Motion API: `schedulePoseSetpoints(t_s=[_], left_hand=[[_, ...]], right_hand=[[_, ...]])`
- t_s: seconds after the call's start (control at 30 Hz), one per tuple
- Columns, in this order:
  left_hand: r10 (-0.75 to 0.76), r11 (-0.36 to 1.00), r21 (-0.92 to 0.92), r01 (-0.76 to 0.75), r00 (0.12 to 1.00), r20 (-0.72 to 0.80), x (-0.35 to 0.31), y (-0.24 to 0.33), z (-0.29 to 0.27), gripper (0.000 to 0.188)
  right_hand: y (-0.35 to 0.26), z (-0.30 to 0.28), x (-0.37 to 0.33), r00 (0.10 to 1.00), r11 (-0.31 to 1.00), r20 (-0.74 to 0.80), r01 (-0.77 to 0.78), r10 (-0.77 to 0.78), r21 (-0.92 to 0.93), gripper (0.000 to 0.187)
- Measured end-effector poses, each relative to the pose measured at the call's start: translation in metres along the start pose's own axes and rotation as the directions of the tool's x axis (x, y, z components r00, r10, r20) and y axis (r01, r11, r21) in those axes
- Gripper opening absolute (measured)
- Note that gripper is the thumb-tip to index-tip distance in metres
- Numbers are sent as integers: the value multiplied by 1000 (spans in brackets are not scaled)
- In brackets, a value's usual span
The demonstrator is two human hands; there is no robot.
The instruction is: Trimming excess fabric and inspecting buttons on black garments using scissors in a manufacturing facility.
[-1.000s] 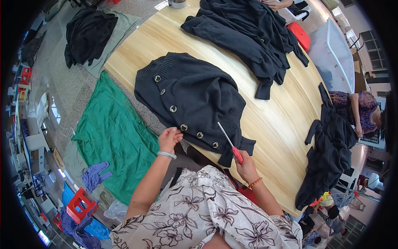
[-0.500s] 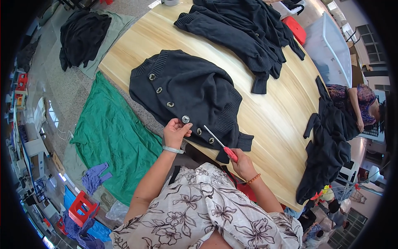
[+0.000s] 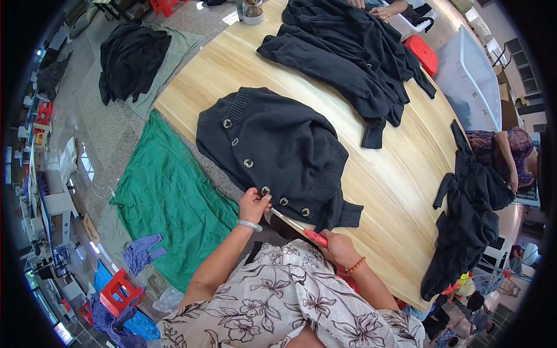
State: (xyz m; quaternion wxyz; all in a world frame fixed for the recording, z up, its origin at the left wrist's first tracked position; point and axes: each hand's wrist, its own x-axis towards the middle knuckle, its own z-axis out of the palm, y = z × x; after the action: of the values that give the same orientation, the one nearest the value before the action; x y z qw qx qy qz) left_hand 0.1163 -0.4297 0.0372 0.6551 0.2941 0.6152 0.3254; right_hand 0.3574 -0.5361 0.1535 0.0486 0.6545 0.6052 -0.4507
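A black knitted cardigan [image 3: 284, 139] lies on the table in front of me, with a row of round buttons along its near-left edge. My left hand [image 3: 253, 207] pinches that edge with thumb and fingers, just below one button [image 3: 266, 190]. In my right hand [image 3: 341, 250] is a screwdriver-like tool [image 3: 315, 237] with a red handle and a thin metal shaft. Its shaft points up and left, and the tip is close to my left fingertips. Whether the tip touches the cloth I cannot tell.
The round-edged wooden table [image 3: 400, 191] also bears black knitwear at the far side [image 3: 342, 58] and at the right [image 3: 464, 220]. Green cloth [image 3: 168, 197] covers the floor at left, near a red stool [image 3: 120, 292]. A person [image 3: 516, 153] stands at the right; another's hands [image 3: 386, 10] show at the far edge.
The tool's tip has swung down and left to my left hand. My left fingers have moved to just below the button. The whole scene sits lower in the picture.
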Motion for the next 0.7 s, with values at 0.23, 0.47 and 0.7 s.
schedulePoseSetpoints(t_s=[0.23, 0.47, 0.7], left_hand=[[726, 611, 647, -456, 648, -230, 69, 50, -40, 68], [602, 317, 948, -32, 779, -175, 176, 126, -43, 112], [485, 238, 893, -382, 844, 231, 210, 133, -36, 86]], right_hand=[[31, 30, 9, 800, 985, -576, -158, 167, 66, 37], [26, 28, 45, 728, 956, -621, -181, 289, 232, 85], [26, 59, 103, 635, 849, -571, -306, 519, 432, 63]])
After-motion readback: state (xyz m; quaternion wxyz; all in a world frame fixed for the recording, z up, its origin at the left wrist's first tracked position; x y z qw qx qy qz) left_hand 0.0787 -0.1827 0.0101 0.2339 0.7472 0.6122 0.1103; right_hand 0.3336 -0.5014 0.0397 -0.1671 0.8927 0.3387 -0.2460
